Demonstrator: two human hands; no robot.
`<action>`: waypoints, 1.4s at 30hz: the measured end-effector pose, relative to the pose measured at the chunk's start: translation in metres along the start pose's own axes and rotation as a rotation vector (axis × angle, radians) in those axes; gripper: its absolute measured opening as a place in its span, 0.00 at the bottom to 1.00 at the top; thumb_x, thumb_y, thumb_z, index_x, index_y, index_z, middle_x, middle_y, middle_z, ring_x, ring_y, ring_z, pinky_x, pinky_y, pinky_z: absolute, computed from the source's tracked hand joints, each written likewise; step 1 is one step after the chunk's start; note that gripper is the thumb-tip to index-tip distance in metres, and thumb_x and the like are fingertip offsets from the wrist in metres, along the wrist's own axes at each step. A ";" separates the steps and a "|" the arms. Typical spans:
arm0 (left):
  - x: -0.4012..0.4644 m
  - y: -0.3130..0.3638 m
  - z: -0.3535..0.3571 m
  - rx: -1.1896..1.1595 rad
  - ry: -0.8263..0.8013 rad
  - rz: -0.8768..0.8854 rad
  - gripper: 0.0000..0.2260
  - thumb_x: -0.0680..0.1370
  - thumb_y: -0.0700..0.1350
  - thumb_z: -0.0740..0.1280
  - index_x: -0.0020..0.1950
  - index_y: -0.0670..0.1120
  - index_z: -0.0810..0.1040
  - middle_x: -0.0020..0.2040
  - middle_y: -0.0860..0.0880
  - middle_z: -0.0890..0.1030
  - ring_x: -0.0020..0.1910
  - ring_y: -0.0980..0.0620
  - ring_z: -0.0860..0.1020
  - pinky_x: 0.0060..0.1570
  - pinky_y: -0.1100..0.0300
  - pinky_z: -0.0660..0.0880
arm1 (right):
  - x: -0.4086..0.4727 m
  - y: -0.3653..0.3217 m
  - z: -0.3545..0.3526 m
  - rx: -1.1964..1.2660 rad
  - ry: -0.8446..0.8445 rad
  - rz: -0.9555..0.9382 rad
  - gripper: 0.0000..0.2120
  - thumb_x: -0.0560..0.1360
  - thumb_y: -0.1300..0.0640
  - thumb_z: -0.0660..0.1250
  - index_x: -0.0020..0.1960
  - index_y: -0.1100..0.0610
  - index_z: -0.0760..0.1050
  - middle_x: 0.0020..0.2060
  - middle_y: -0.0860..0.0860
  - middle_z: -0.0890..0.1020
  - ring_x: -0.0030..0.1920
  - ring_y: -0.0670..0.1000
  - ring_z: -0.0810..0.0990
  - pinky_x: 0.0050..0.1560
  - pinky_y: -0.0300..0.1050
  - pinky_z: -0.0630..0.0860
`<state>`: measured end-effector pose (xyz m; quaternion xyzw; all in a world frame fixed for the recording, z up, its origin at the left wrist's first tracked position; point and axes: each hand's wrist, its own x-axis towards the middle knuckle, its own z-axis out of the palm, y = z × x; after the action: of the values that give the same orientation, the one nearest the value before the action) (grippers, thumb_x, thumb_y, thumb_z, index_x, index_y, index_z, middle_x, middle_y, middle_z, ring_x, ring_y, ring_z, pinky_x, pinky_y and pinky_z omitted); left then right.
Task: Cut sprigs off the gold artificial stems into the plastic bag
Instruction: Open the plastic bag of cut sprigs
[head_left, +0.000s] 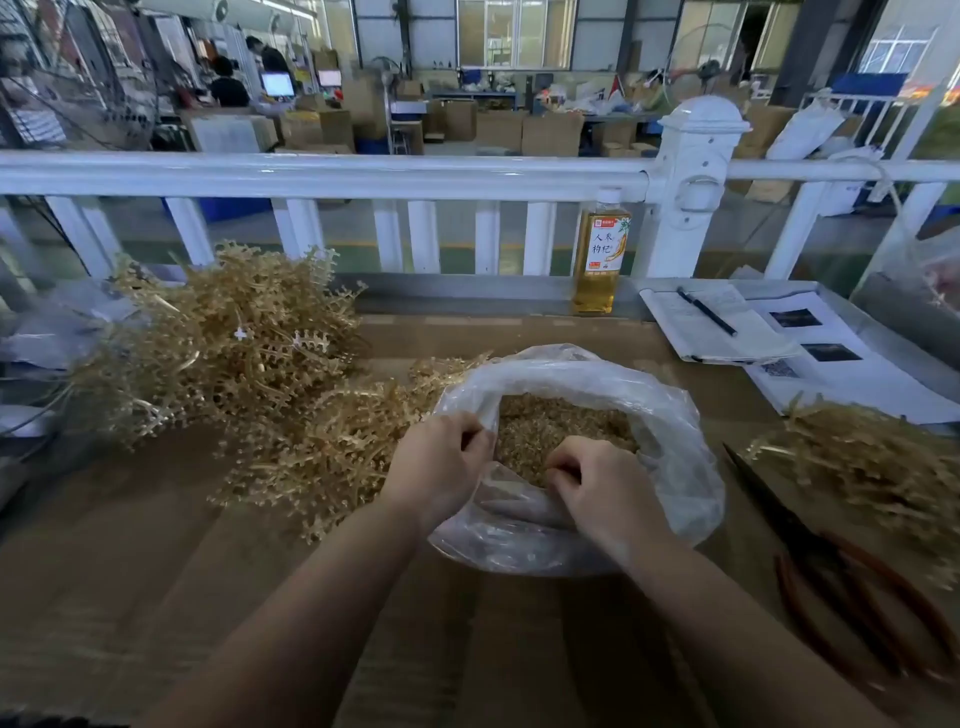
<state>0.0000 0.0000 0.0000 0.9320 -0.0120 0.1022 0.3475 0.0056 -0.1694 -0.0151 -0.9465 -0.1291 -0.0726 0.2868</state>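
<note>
A clear plastic bag (670, 415) stands open in the middle of the table, with a heap of cut gold sprigs (545, 421) inside. My left hand (441, 462) pinches the bag's near-left rim. My right hand (597, 483) grips the near rim beside it, fingers curled over the plastic. A big pile of gold artificial stems (228, 343) lies to the left, reaching up to the bag. A smaller pile of gold stems (872, 457) lies at the right. Scissors (831, 582) with dark blades and red-brown handles lie on the table at the right, untouched.
A bottle of amber drink (600, 254) stands at the back against a white railing (363, 176). An open notebook with a pen (709, 312) and printed sheets (831, 364) lie at the back right. Crumpled plastic (62, 327) sits at the far left.
</note>
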 end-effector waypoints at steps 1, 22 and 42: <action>0.003 0.000 0.001 0.039 0.015 -0.011 0.09 0.80 0.45 0.62 0.44 0.45 0.79 0.34 0.51 0.78 0.32 0.54 0.75 0.27 0.67 0.67 | 0.003 0.001 0.002 -0.023 0.009 0.014 0.06 0.78 0.57 0.65 0.52 0.53 0.81 0.47 0.47 0.83 0.48 0.46 0.78 0.48 0.35 0.71; 0.029 -0.019 0.020 0.335 0.098 -0.101 0.17 0.78 0.37 0.58 0.67 0.43 0.70 0.61 0.44 0.71 0.60 0.46 0.68 0.64 0.58 0.62 | 0.011 0.007 -0.001 -0.057 0.047 0.003 0.08 0.79 0.58 0.62 0.52 0.55 0.80 0.48 0.50 0.82 0.50 0.49 0.78 0.50 0.41 0.73; 0.046 -0.031 0.008 0.619 0.084 -0.146 0.16 0.76 0.34 0.54 0.62 0.42 0.71 0.55 0.46 0.78 0.57 0.48 0.74 0.65 0.55 0.59 | 0.005 0.086 -0.055 -0.587 0.038 0.672 0.12 0.78 0.58 0.60 0.61 0.55 0.68 0.57 0.56 0.75 0.57 0.57 0.74 0.49 0.52 0.70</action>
<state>0.0497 0.0205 -0.0162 0.9868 0.1010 0.1141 0.0542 0.0315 -0.2685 -0.0142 -0.9757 0.2171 -0.0264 0.0158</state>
